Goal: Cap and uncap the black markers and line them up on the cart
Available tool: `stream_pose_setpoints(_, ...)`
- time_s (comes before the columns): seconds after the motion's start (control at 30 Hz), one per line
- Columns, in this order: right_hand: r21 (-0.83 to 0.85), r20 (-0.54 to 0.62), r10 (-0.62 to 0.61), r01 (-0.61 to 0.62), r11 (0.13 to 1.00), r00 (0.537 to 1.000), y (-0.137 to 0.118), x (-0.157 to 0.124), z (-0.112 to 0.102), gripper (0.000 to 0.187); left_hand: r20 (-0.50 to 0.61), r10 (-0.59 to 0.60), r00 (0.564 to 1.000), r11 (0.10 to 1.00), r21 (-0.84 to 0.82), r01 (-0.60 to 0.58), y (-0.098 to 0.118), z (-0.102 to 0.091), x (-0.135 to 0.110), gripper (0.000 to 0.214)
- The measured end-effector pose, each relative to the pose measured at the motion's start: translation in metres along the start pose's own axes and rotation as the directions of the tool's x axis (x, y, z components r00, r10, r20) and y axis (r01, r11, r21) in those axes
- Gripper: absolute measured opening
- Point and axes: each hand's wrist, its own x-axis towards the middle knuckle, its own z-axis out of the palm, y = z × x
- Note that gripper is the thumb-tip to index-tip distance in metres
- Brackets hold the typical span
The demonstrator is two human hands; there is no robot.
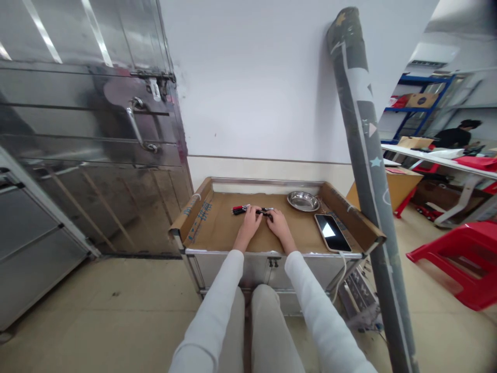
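Observation:
A small metal cart lined with brown cardboard (221,230) stands in front of me. My left hand (251,217) and my right hand (276,220) rest on the cardboard side by side, both reaching to a small bundle of red and black pens (243,209) lying at the back. Each hand's fingers curl over the pens; the left touches the middle of the bundle, the right its right end. The fingertips are too small to show a clear grip.
A round steel dish (303,201) sits at the cart's back right. A phone (332,232) with a lit screen lies at the right edge, cable hanging. A rolled grey mat (365,155) leans on the wall. Steel cabinet (89,140) left, red stool (462,264) right, a person far right.

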Motion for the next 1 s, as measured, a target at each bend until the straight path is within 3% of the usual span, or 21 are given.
stream_pose_setpoints(0.3, 0.047, -0.031, -0.003, 0.004, 0.999, 1.0, 0.0022, 0.0006, 0.0021, 0.024, -0.038, 0.052, 0.998, 0.999, -0.007, -0.052, 0.0002, -0.0009, 0.0005, 0.007)
stream_pose_setpoints(0.6, 0.12, -0.05, 0.026, -0.02, 0.993, 0.998, 0.0015, -0.0003, 0.0006, 0.027, -0.163, 0.031, 0.986, 0.999, -0.007, -0.033, 0.0073, -0.0074, 0.0005, 0.006)
stream_pose_setpoints(1.0, 0.029, -0.06, 0.081, -0.079, 0.996, 0.995, 0.0011, -0.0028, -0.0008, 0.026, -0.227, 0.006, 0.974, 1.0, 0.014, -0.003, 0.0066, -0.0084, 0.0005, 0.008)
